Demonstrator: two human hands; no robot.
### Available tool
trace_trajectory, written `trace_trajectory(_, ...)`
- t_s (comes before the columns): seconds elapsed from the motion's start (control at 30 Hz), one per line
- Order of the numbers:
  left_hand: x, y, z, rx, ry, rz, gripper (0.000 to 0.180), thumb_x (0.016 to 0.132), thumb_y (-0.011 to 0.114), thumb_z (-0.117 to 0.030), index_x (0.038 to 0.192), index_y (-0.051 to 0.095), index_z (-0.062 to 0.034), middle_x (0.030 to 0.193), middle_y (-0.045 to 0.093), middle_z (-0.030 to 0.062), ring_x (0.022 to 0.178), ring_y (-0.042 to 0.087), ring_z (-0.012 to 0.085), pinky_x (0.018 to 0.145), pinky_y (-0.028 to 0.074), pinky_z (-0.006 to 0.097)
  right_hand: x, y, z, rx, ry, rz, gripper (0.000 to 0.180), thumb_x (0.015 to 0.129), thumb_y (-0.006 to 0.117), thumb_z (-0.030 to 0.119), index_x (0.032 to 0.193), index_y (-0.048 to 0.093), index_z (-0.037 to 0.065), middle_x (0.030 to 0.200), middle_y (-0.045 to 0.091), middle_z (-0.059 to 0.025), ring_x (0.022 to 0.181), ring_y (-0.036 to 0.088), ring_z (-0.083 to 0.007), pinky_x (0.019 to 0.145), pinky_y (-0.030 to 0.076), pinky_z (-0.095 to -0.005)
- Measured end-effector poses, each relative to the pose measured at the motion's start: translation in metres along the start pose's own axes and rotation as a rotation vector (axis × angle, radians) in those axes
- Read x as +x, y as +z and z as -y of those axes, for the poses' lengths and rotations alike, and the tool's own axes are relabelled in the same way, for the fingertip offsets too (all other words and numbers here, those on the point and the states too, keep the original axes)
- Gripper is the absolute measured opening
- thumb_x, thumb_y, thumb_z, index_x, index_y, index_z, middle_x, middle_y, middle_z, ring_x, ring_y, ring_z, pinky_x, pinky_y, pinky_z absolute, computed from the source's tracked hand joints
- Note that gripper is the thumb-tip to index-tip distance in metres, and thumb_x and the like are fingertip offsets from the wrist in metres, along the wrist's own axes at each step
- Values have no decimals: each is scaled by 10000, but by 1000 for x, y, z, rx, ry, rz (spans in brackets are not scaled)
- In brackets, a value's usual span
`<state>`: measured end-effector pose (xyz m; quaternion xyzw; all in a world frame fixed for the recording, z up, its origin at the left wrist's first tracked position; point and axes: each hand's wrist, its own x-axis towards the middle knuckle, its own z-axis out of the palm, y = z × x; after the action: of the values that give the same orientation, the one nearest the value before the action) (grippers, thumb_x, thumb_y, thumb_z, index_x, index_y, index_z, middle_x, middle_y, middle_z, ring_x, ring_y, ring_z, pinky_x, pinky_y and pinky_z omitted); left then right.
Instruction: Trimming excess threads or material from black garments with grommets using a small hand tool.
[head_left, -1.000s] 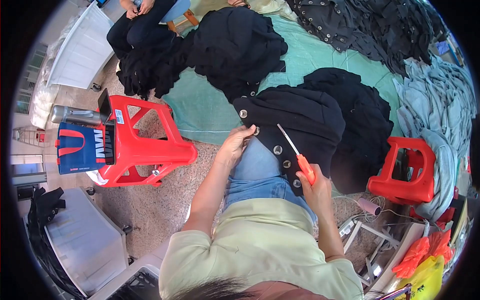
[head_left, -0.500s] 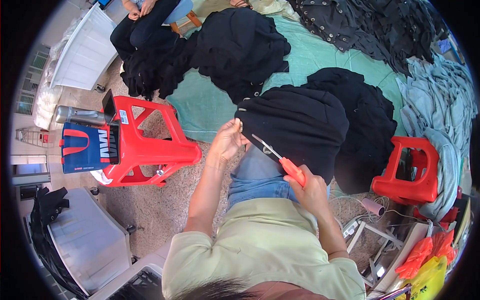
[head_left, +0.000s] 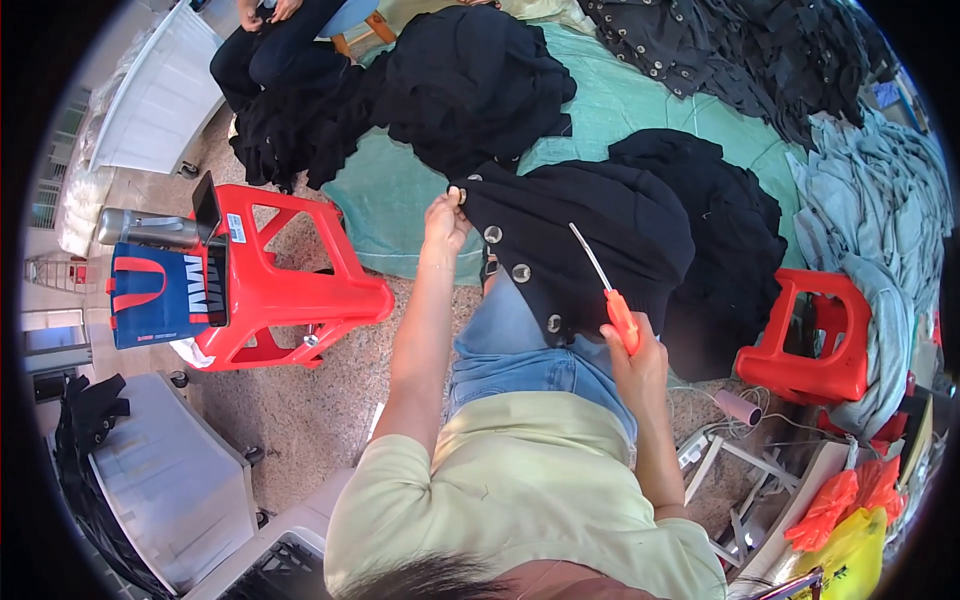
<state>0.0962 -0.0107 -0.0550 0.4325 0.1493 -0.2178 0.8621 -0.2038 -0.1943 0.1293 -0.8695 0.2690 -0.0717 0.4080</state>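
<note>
A black knit garment (head_left: 590, 225) with round metallic buttons along its edge is spread over my lap. Its upper left corner, beside a button, is pinched between the fingers of my left hand (head_left: 446, 222). My right hand (head_left: 638, 372) is wrapped round an orange-handled tool (head_left: 621, 322) with a long, slim metal blade. The blade points up and left above the cloth, clear of the button edge. I cannot tell whether it is a pair of scissors seen edge-on. Several buttons run from my left hand down toward my right knee.
Black garment heaps (head_left: 475, 85) lie on a green sheet (head_left: 385, 205). A red stool (head_left: 300, 340) at left bears a blue bag (head_left: 150, 300) and a steel flask (head_left: 150, 228). Another red stool (head_left: 850, 375) stands at right by grey garments (head_left: 870, 190). Another person sits at far left.
My left hand has moved up and slightly left with the garment's edge, and more buttons now show. The tool has swung more upright, away from the edge, as my right hand shifted right.
</note>
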Motion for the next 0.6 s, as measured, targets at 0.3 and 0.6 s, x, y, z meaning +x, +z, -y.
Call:
trace_trajectory(0.3,-118,56,11,490,-443,11,283,813,706,-379,944,611,-147,817,588,-11,711,500,113,666,383,243,-8,-4,-16,-39,64,35,306,881,619,344,991,554,66,676,618,-179,655,618,-401,552,455,-441)
trace_trajectory(0.6,-109,42,10,283,-355,142,236,824,712,-306,914,591,-123,805,586,-32,687,521,98,707,415,249,-13,-1,-6,-2,12,53,296,856,657,323,988,576,71,703,631,-179,677,625,-395,560,465,-428)
